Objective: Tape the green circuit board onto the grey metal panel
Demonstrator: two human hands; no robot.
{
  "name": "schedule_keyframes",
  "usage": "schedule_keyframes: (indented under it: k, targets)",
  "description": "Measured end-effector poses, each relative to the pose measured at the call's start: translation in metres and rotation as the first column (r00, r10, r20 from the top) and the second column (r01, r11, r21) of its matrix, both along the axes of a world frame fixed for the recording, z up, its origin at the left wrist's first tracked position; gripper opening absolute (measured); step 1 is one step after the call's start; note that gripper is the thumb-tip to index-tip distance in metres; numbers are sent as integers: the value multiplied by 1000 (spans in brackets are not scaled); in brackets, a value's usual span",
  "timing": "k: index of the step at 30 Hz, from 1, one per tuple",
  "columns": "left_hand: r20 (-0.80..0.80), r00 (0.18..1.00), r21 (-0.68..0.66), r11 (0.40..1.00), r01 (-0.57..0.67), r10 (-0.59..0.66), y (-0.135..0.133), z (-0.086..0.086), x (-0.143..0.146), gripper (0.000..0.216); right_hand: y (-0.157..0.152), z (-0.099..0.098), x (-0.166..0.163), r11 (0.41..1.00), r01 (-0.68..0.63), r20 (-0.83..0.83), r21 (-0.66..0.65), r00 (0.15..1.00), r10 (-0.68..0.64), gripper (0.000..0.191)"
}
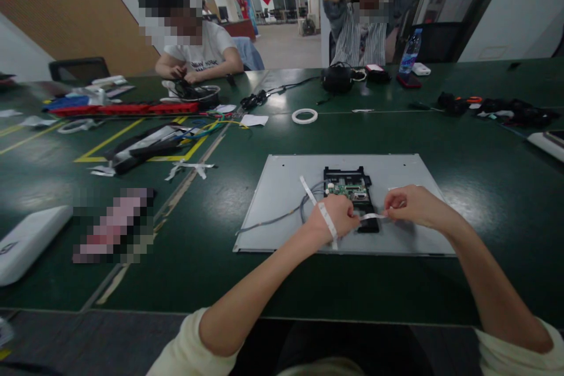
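Note:
A short strip of white tape (372, 217) is stretched between my two hands over the panel. My left hand (332, 217) pinches its left end, and my right hand (408, 205) pinches the right end. Another white strip (326, 220) runs across the back of my left hand. Beneath lies a flat grey panel (277, 188) carrying a black frame (368, 224) with a green circuit board (348, 191). A grey cable (277, 220) loops left from the board area, and a further tape strip (307, 188) crosses it. My left hand partly covers the frame and cable.
A white tape roll (305, 121) lies beyond the panel. To the left are a phone (117, 223), a white device (30, 241), tape scraps (191, 168) and a black bundle with wires (145, 147). Two people sit across the green table (198, 276); a bottle (410, 53) stands far right.

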State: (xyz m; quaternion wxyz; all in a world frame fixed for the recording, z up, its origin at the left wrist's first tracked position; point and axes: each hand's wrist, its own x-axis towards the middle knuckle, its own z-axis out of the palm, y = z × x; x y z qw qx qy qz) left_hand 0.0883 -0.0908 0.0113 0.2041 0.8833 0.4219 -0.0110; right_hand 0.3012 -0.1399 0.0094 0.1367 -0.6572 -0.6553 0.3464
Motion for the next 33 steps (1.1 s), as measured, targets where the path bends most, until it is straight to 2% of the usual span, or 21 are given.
schedule_keyframes:
  k: [6, 10, 12, 14, 16, 18, 22, 27, 33]
  targets:
    - [-89, 996, 110, 994, -18, 28, 1, 3, -1, 23, 1, 0, 0, 1000, -5, 11, -9, 1000, 5, 13]
    - [-14, 1000, 146, 989, 5, -3, -1, 6, -1, 18, 1, 1, 0, 1000, -6, 13, -22, 1000, 7, 13]
    - [83, 991, 156, 984, 91, -105, -3, 8, 1, 22, 1, 1, 0, 1000, -9, 4, -27, 1000, 9, 12]
    - [156, 952, 190, 954, 232, -263, -6, 10, 3, 28, 1, 0, 0, 1000, -9, 14, -8, 1000, 10, 12]
    - [143, 907, 224, 905, 361, -397, -10, 12, 4, 34, 1, -2, -1, 1000, -11, 33, 18, 999, 10, 12]
    - [63, 886, 226, 871, 435, -459, -13, 11, 5, 38, 2, -4, -1, 999, -16, 38, 37, 999, 15, 12]
    - [-38, 883, 227, 856, 464, -468, -15, 6, 5, 40, 3, -8, -1, 998, -29, 29, 62, 999, 27, 12]
    - [-23, 880, 213, 858, 468, -474, -12, 3, 5, 39, 2, -8, 2, 997, -49, 1, 61, 999, 49, 11]
    - [0, 882, 183, 867, 464, -472, -10, 5, 5, 38, 1, -7, 11, 998, -37, 55, 45, 998, 35, 12]
